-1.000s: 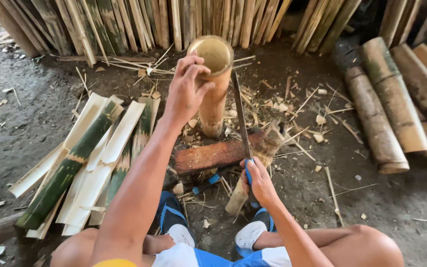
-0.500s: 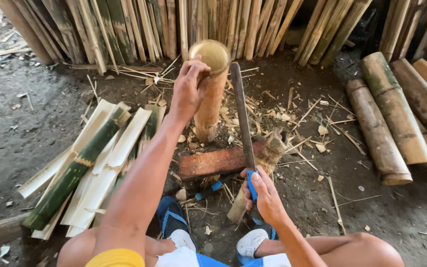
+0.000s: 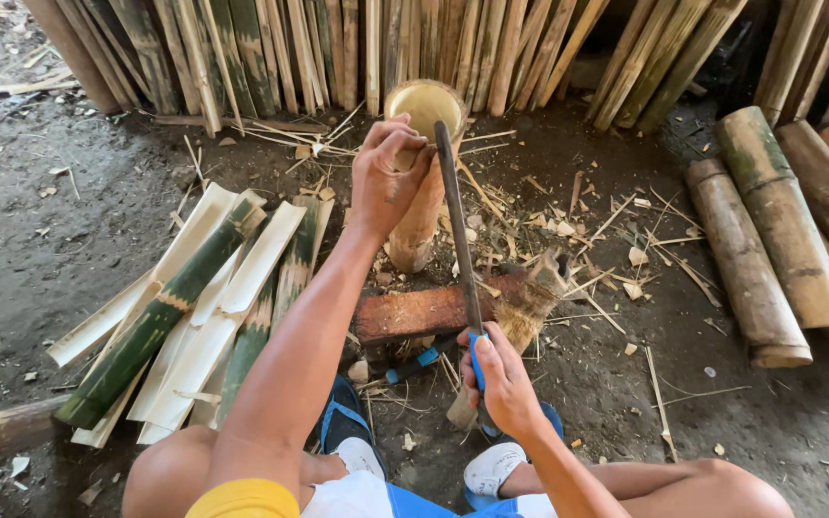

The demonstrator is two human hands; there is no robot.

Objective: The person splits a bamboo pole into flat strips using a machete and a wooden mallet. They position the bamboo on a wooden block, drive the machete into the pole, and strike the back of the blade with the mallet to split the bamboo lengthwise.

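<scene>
Upright bamboo section (image 3: pixel 418 192) stands on the dirt floor (image 3: pixel 69 259), left hand (image 3: pixel 388 182) with fingers wrapped round its upper part just under the open rim. Right hand (image 3: pixel 501 379) has fingers closed on the blue handle of a long blade (image 3: pixel 455 225), which reaches up to the rim just right of the left fingers. Wooden block (image 3: pixel 424 312) lies between the hands; split bamboo slats (image 3: pixel 194 307) left of the left fingers, whole bamboo logs (image 3: pixel 760 240) well right.
</scene>
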